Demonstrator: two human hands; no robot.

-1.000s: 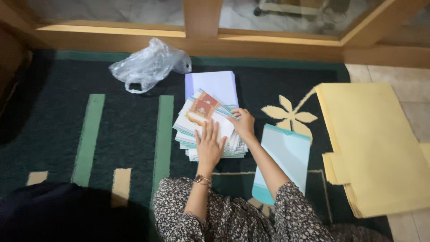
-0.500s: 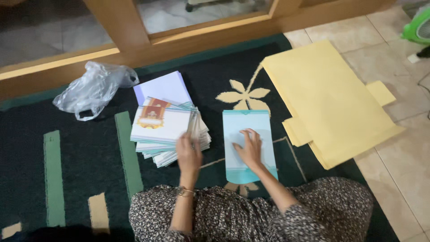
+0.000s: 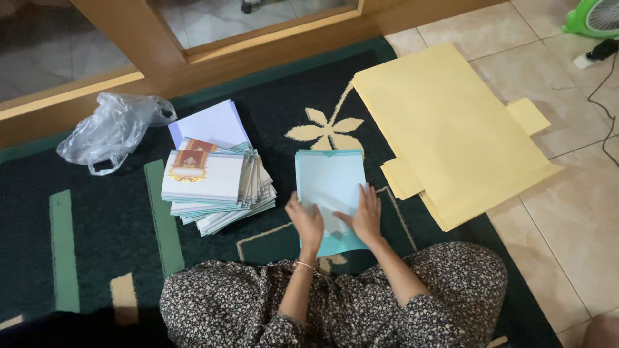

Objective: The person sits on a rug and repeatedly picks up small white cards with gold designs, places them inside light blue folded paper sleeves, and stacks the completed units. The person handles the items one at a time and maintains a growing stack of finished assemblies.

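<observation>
Lower part of the light-blue sheet point(image 3: 330, 187) is covered by both hands, so can't tell if it's one sheet or several; a white fold or flap under the fingers is hard to read. Print on the card stack point(image 3: 216, 187) is too small to make out beyond a red-and-gold ornament on the top card. The white paper pile point(image 3: 209, 122) is half hidden behind that stack. A green fan point(image 3: 596, 16) is cut off at top right, w/ a dark cable trailing over the tile.

Around: crumpled clear plastic bag point(image 3: 113, 132) at far left on the dark green rug point(image 3: 97, 245), large yellow paper sheets point(image 3: 451, 129) at right, lying half on rug, half on floor tile. Wooden door frame runs along the top. Nothing sits between hands and the blue sheet.

Left hand point(image 3: 305, 219) lies palm down on the sheet's lower left, fingers loosely curled, pressing rather than gripping. Right hand point(image 3: 366, 216) lies flat on the lower right, fingers spread, pointing away from the body. Blue sheet lies on the rug directly in front of the knees, between card stack and yellow sheets.
</observation>
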